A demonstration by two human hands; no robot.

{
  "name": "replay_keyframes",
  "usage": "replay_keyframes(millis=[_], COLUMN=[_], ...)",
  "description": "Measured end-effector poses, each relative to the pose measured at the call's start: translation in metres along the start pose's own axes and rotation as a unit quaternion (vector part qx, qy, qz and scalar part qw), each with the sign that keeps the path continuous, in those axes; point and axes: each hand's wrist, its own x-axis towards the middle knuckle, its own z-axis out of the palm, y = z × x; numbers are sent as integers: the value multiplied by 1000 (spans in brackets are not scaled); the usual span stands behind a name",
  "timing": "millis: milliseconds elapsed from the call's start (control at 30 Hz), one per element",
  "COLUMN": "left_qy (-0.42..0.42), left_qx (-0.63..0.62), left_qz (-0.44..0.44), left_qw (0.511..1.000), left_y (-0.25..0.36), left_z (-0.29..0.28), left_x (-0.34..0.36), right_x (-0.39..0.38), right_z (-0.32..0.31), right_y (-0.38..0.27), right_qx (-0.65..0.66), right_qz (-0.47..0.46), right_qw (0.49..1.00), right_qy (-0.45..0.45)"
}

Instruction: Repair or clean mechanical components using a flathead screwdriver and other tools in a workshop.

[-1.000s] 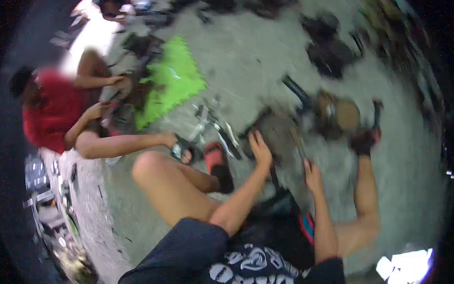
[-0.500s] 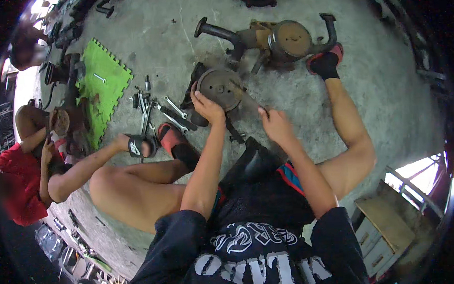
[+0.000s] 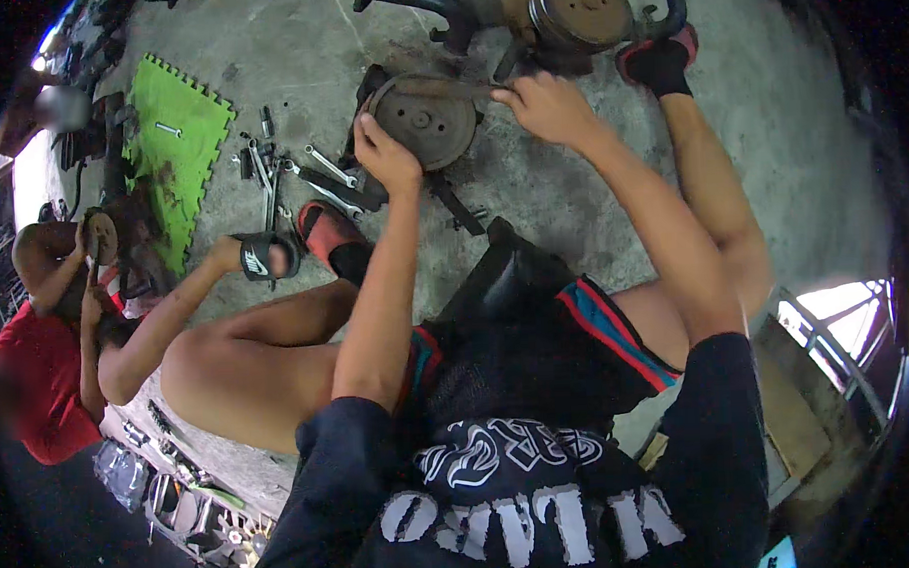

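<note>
A round, dusty metal pulley (image 3: pixel 439 134) with a few holes in its face sits on a dark metal part on the floor before me. My left hand (image 3: pixel 387 161) grips its left edge, fingers up along the rim. In my right hand (image 3: pixel 554 110), the fingers are closed round the end of a long, flat brown tool (image 3: pixel 438 87). The tool lies across the upper part of the pulley face; whether it is a brush or a scraper I cannot tell.
Several wrenches (image 3: pixel 268 185) and sockets lie left of the pulley, beside a green foam mat (image 3: pixel 169 144) with a wrench on it. Another pulley assembly (image 3: pixel 585 14) with pipes stands far right. A person in a red shirt (image 3: pixel 47 358) handles a similar disc at left.
My right hand has moved up and away with the tool, which now lies nearly level across the pulley's far part. My left hand keeps its hold. The whole view has shifted.
</note>
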Motion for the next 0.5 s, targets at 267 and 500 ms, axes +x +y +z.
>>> replay_keyframes(millis=[267,500], left_qy=[-318,-105], left_qx=[202,116], left_qz=[-9,83], left_qw=[926,984], left_y=[32,15], left_z=[4,-23], left_x=[73,60], right_x=[11,-15], right_z=[-2,10], right_y=[7,-2], right_qx=[42,58], right_qz=[2,56], right_qw=[998,995], right_qy=[-43,-65])
